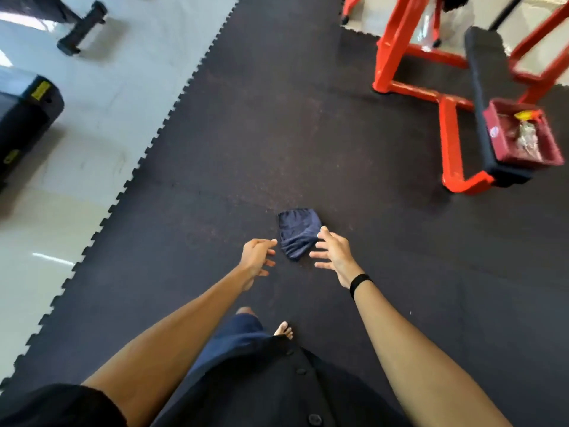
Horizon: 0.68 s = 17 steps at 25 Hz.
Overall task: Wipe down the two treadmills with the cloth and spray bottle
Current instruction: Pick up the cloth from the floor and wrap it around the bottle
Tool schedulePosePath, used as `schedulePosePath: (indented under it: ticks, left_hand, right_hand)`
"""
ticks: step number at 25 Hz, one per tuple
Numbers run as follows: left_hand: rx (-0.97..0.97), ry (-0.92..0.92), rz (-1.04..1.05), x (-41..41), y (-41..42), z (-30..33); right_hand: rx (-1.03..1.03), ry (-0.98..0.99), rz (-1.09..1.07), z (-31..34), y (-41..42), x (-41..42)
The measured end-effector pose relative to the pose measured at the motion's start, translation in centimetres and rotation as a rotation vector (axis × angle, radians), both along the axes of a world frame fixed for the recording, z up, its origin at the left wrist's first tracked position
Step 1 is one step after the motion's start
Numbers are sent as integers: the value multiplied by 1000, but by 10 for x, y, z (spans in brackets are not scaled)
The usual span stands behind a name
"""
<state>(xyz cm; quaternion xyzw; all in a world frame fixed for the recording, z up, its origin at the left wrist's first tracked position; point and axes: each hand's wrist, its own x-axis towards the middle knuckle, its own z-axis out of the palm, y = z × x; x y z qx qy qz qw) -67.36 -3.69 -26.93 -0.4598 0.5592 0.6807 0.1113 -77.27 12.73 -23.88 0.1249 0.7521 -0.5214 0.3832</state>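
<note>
My left hand [257, 257] was open, fingers spread. The dark blue cloth [298, 234] lay crumpled between my hands, with bare black mat [277, 118] all around. My right hand [334, 252] was open too.

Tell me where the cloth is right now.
In the head view, the dark blue cloth is at centre frame over the black rubber floor mat, between the open left hand and right hand, neither gripping it.
</note>
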Motion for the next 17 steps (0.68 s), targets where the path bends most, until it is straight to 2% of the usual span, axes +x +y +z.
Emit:
schedulePosePath:
  ticks: [8, 11, 17]
  left_hand:
    - [137, -84, 316, -106, -38, -60]
    - [192, -162, 417, -140, -44, -80]
    - [98, -234, 427, -197, -66, -113]
  right_hand:
    - [215, 80, 512, -42, -89, -158]
    - [293, 118, 801, -46, -111, -202]
    - [392, 133, 1108, -96, -147, -280]
